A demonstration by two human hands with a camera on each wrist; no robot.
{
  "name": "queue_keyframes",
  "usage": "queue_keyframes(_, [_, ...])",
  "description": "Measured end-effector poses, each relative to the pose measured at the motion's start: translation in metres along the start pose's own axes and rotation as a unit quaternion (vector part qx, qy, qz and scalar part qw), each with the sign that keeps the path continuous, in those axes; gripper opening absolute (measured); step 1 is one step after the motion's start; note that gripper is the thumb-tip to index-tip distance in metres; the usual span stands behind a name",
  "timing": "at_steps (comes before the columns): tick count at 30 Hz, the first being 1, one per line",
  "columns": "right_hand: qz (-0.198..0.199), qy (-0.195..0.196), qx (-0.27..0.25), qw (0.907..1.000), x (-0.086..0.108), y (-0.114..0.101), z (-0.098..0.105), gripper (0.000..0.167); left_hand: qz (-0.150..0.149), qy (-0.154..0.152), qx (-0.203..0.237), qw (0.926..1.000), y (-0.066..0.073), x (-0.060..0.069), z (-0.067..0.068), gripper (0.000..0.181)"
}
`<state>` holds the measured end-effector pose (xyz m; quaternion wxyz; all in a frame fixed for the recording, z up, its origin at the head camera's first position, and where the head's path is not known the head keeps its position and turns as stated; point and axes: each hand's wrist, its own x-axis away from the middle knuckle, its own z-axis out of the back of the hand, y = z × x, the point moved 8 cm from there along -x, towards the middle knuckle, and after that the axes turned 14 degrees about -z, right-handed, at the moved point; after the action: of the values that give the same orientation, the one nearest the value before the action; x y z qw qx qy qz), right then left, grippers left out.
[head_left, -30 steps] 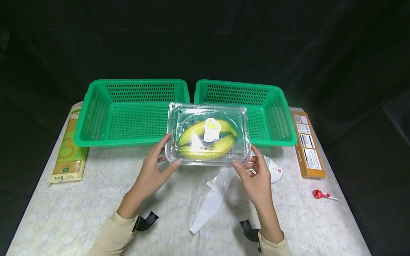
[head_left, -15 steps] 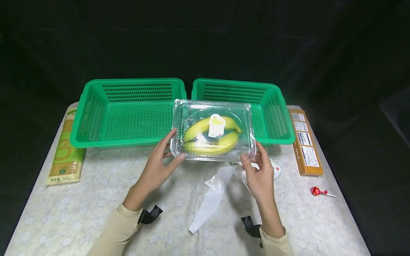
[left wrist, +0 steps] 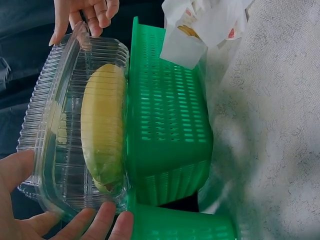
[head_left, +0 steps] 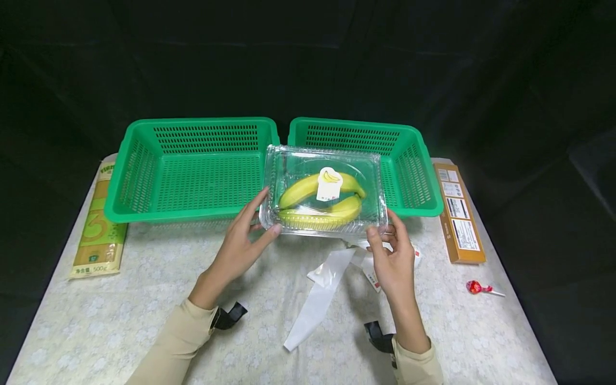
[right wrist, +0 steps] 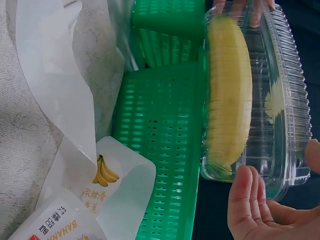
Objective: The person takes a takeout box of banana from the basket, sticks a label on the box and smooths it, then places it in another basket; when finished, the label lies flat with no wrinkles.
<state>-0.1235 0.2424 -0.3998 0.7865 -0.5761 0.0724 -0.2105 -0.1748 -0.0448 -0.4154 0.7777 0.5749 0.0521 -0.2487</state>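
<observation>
A clear plastic clamshell box with bananas inside is held up over the front of the green baskets. On its lid is a white sticker with a banana picture. My left hand grips the box's near left corner, thumb at the front and fingers along the side. At the near right corner my right hand holds it the same way. In the right wrist view, the right fingers press the box's wall beside a banana. Below lies a white label strip with banana-printed white paper attached or beside it.
Two green baskets, left and right, stand side by side at the back; the box partly covers the right one. A noodle-like pack lies far left. An orange-brown box and a red lollipop lie at right.
Both hands have carried the clear box slightly right and farther from me, over the right basket's front. The banana-printed paper under the right hand shows more now.
</observation>
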Motion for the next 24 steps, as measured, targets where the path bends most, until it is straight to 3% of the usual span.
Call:
queue_keyframes(14, [-0.012,0.005,0.0,0.9999,-0.002,0.001,0.002,0.055,-0.008,-0.024,-0.014,0.9996,-0.002,-0.009,-0.002,0.076])
queue_keyframes(24, [-0.013,0.013,0.023,0.9996,-0.008,0.0,0.005,0.056,-0.017,-0.014,-0.017,0.9996,-0.003,-0.016,-0.005,0.072])
